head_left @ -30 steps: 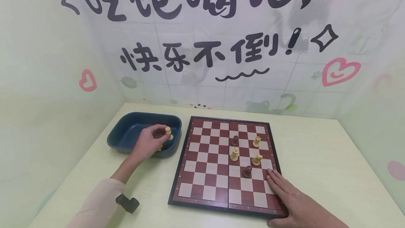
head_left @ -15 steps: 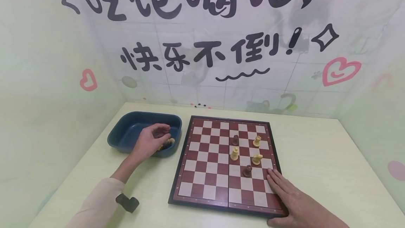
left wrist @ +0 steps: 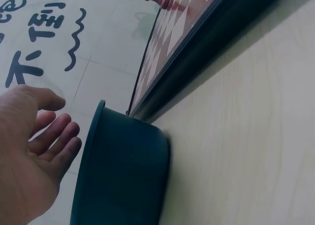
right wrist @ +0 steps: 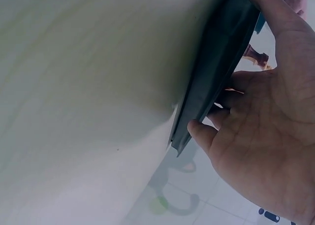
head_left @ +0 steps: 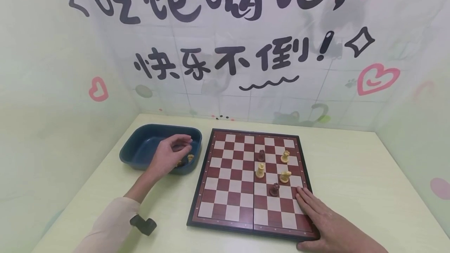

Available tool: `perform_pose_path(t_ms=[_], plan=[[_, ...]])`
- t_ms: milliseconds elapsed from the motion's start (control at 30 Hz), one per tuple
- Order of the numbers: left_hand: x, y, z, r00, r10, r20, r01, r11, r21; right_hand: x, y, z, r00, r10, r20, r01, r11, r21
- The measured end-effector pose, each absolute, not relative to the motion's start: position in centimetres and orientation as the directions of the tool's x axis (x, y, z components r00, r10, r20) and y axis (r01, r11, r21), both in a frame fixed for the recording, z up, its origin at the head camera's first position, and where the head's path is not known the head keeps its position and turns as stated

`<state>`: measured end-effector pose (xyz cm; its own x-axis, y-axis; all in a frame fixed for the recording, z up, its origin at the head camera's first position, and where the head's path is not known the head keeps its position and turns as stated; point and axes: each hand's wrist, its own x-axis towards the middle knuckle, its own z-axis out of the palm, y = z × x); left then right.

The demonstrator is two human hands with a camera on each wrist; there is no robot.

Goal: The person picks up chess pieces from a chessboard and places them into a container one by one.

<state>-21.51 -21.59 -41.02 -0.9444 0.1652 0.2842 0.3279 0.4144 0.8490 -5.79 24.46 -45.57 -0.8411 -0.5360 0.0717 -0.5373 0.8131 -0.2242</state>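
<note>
My left hand (head_left: 168, 155) hovers over the blue bin (head_left: 137, 143), fingers loosely bent with nothing between them; the left wrist view shows the same bare hand (left wrist: 34, 146) above the rim. Chess pieces (head_left: 190, 158) lie in the bin's near right corner, partly hidden by the hand. My right hand (head_left: 325, 220) rests along the right edge of the chessboard (head_left: 228, 190), fingers straight, thumb at the near corner. Upright on the board's right half stand a cream knight (head_left: 285, 177), two other cream pieces (head_left: 260, 170) and two dark brown pieces (head_left: 274, 189).
The pale wooden table (head_left: 355, 175) extends to both sides of the board. Behind it rises a white wall covering (head_left: 225, 104) with large black lettering. The bin stands just left of the board with a narrow gap between them.
A second ago my left hand pinched a cream chess piece over the bin; it has let go and the fingers are empty. My right hand stays on the board's edge.
</note>
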Motion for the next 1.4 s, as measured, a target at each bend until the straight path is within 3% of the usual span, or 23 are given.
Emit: perform_pose_path(t_ms=[233, 400, 1167, 1400], plan=[[-21.4, -20.4, -40.7, -0.934, 0.171, 0.314, 0.355, 0.352, 0.866, -5.9, 24.6, -45.2, -0.827, -0.556, 0.084, -0.561, 0.804, -0.199], [-21.3, -19.0, -40.3, -0.921, 0.183, 0.344, 0.385, 0.288, 0.877, -5.8, 24.4, -45.1, -0.855, -0.519, 0.003, -0.501, 0.825, -0.261], [-21.1, -15.7, -40.1, -0.885, 0.248, 0.394, 0.448, 0.224, 0.865, -5.6, 24.1, -45.0, -0.866, -0.499, -0.022, -0.473, 0.834, -0.284], [-21.2, -14.9, -40.5, -0.896, 0.265, 0.356, 0.417, 0.227, 0.880, -5.8, 23.9, -44.3, -0.874, -0.476, -0.098, -0.424, 0.844, -0.328]])
